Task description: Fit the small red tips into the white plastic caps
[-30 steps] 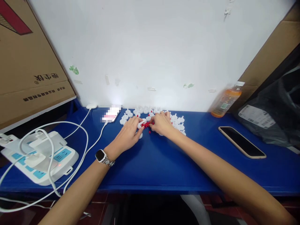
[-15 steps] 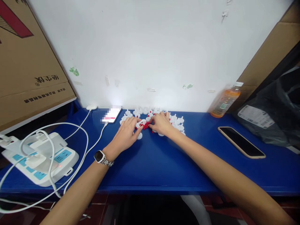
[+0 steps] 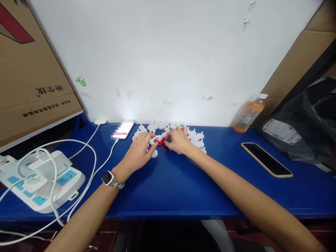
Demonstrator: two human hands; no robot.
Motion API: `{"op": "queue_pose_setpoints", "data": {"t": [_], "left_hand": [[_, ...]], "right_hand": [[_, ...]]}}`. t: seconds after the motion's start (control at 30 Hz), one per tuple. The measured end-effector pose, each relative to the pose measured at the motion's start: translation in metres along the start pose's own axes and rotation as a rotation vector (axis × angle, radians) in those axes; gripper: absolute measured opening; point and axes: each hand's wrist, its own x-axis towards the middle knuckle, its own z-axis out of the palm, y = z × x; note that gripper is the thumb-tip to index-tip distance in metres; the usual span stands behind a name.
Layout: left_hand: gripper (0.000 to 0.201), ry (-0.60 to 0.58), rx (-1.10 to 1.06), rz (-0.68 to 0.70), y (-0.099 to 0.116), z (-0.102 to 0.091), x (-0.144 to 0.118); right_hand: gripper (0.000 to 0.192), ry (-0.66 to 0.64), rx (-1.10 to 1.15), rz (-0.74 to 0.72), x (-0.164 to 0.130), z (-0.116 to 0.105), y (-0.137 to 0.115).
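A white spouted bottle cap (image 3: pixel 159 137) is pinched between the thumb and fingers of my left hand (image 3: pixel 140 148), tilted over the blue table. Close beside it lies a heap of small red tip caps (image 3: pixel 161 142). My right hand (image 3: pixel 179 140) is at the heap's right edge, thumb and forefinger drawn together; whether a red tip is between them is hidden. Around both hands stand several white spouted caps (image 3: pixel 200 135), some with red tips on their spouts. One white cap (image 3: pixel 154 153) sits just below my left fingers, and a lone red tip (image 3: pixel 165 150) lies near it.
To the left, a lit phone (image 3: pixel 124 130) charges by a white cable, and a power strip (image 3: pixel 52 185) has looping cords. On the right are a dark phone (image 3: pixel 266 159), an orange drink bottle (image 3: pixel 249 113) and a grey plastic bag (image 3: pixel 301 129). A white wall panel (image 3: pixel 168 63) borders the back.
The view has shifted slightly. A red tip now shows apart from the heap, below it. My left hand keeps the white cap; my right hand stays by the red tips.
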Motion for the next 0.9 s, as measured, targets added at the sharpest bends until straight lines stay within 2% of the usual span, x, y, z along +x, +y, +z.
{"op": "queue_pose_setpoints", "data": {"t": [0.47, 0.7, 0.9], "left_hand": [[0.026, 0.009, 0.007, -0.021, -0.0009, -0.0007, -0.0007], [0.025, 0.003, 0.015, -0.009, -0.0003, -0.0014, -0.0005], [0.026, 0.006, 0.005, -0.011, 0.0003, -0.0027, 0.0]], "right_hand": [[0.016, -0.009, 0.041, -0.019, -0.0088, -0.0074, -0.0003], [0.018, -0.049, 0.04, -0.055, -0.0067, -0.0033, 0.0008], [0.02, -0.015, 0.001, -0.016, -0.0089, -0.0049, 0.0017]]}}
